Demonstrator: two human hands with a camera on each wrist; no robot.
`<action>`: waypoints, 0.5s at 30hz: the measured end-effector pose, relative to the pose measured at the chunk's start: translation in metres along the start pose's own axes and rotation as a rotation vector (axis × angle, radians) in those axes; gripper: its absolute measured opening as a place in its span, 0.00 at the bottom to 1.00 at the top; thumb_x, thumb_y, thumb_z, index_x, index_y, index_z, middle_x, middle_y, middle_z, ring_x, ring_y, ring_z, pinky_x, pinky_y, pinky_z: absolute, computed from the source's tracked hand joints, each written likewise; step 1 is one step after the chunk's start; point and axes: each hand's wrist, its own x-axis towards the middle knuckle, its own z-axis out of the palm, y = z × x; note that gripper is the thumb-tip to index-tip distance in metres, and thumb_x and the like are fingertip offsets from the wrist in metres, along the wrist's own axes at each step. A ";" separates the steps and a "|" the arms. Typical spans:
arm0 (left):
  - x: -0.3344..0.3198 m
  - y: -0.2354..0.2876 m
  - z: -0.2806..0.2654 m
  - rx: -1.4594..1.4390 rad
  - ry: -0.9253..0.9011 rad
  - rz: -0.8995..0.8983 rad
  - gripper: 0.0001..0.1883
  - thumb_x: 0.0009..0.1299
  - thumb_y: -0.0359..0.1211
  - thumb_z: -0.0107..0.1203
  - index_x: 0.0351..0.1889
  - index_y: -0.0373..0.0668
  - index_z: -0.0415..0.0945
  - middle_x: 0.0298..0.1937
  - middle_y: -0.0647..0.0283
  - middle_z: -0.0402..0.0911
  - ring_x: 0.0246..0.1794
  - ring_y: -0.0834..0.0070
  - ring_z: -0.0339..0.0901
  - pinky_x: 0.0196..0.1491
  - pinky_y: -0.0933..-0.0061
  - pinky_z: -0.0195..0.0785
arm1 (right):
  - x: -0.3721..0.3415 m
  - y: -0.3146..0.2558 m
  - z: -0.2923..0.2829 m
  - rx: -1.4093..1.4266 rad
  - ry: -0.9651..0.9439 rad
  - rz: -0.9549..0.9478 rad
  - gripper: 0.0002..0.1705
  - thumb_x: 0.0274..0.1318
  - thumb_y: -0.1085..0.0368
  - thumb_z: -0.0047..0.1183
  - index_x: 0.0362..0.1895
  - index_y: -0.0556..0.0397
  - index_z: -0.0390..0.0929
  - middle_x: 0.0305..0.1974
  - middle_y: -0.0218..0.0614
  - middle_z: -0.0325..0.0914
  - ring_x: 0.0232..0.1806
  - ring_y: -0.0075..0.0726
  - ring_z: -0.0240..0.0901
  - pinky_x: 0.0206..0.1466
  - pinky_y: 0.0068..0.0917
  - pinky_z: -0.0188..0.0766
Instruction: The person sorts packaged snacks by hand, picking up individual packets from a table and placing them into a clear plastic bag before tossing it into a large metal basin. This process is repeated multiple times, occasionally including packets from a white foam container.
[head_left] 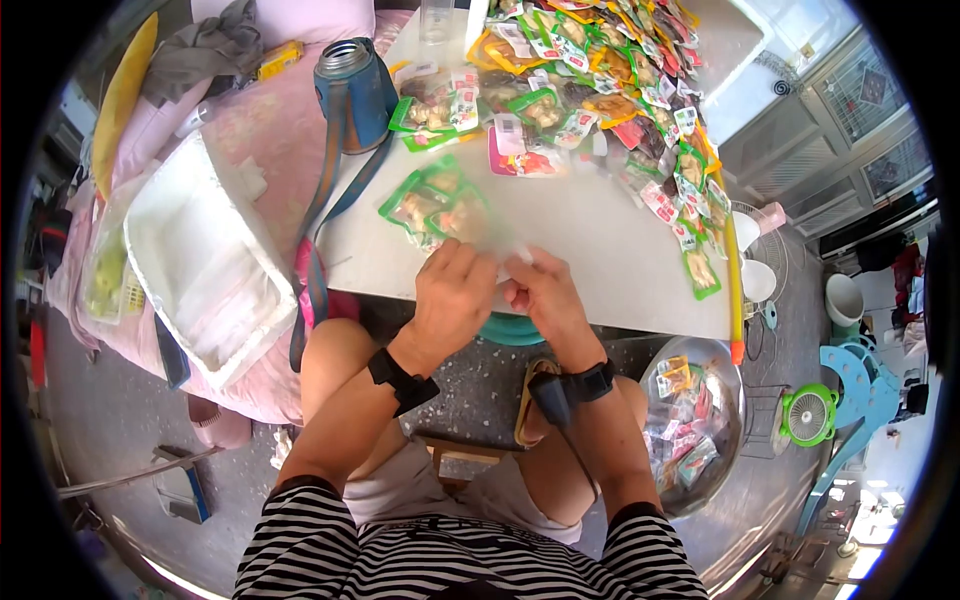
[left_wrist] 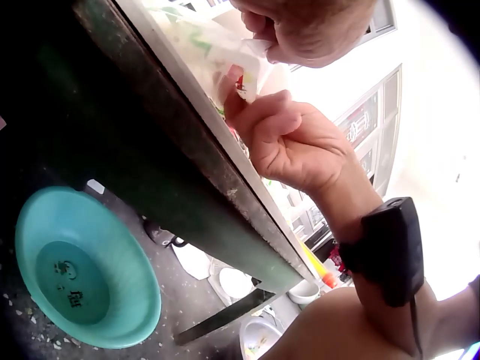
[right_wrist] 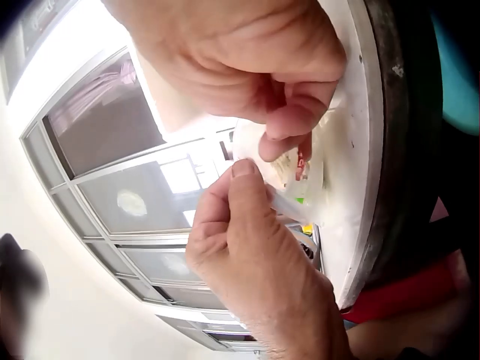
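Over the near edge of the table (head_left: 620,290), both hands work at a thin clear plastic bag (left_wrist: 259,64) with a small red print. My left hand (head_left: 455,295) pinches the bag's edge between thumb and index finger, seen in the right wrist view. Close beside it, my right hand (head_left: 548,300) holds the plastic with curled fingers; one fingertip shows through it in the left wrist view. Just beyond the left hand lie green-edged snack packets (head_left: 430,205) with pale contents, which the hazy plastic partly overlaps in the head view.
A heap of snack packets (head_left: 600,60) covers the table's back right. A blue flask (head_left: 355,95) with a strap stands at the left, near a white foam box (head_left: 205,255). Below are a teal basin (left_wrist: 139,300) and a metal bowl (head_left: 735,430) of packets.
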 end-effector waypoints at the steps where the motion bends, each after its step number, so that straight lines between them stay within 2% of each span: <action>1: 0.000 0.001 0.000 0.002 0.000 -0.004 0.13 0.53 0.21 0.59 0.39 0.36 0.77 0.30 0.58 0.72 0.29 0.59 0.69 0.31 0.62 0.66 | 0.001 0.000 0.000 -0.044 -0.007 -0.019 0.09 0.65 0.67 0.48 0.43 0.58 0.78 0.28 0.33 0.78 0.25 0.23 0.73 0.28 0.20 0.71; 4: 0.003 0.004 -0.005 -0.003 0.001 0.006 0.13 0.54 0.21 0.58 0.39 0.36 0.77 0.31 0.57 0.72 0.29 0.58 0.69 0.31 0.62 0.66 | 0.016 0.010 0.008 0.157 -0.115 -0.061 0.09 0.63 0.70 0.47 0.44 0.59 0.78 0.31 0.33 0.78 0.27 0.23 0.73 0.28 0.20 0.69; 10: 0.000 0.001 -0.004 -0.010 0.021 0.060 0.13 0.55 0.21 0.58 0.40 0.34 0.77 0.32 0.56 0.73 0.30 0.57 0.70 0.33 0.61 0.67 | 0.027 0.007 0.044 0.516 -0.023 -0.106 0.12 0.58 0.76 0.43 0.43 0.60 0.77 0.38 0.34 0.78 0.36 0.28 0.77 0.38 0.24 0.76; 13: 0.003 0.000 -0.007 -0.011 0.034 0.030 0.13 0.56 0.21 0.58 0.40 0.34 0.77 0.32 0.55 0.73 0.30 0.57 0.70 0.33 0.61 0.67 | 0.028 0.010 0.039 0.443 -0.055 -0.155 0.12 0.59 0.75 0.44 0.44 0.60 0.76 0.40 0.36 0.78 0.40 0.29 0.77 0.43 0.26 0.77; 15: 0.004 0.001 -0.007 -0.015 0.061 0.007 0.12 0.56 0.21 0.58 0.40 0.34 0.77 0.32 0.55 0.73 0.30 0.56 0.70 0.33 0.61 0.67 | 0.015 -0.001 0.032 0.174 -0.031 -0.140 0.12 0.59 0.75 0.44 0.46 0.61 0.75 0.43 0.36 0.77 0.44 0.28 0.75 0.46 0.27 0.76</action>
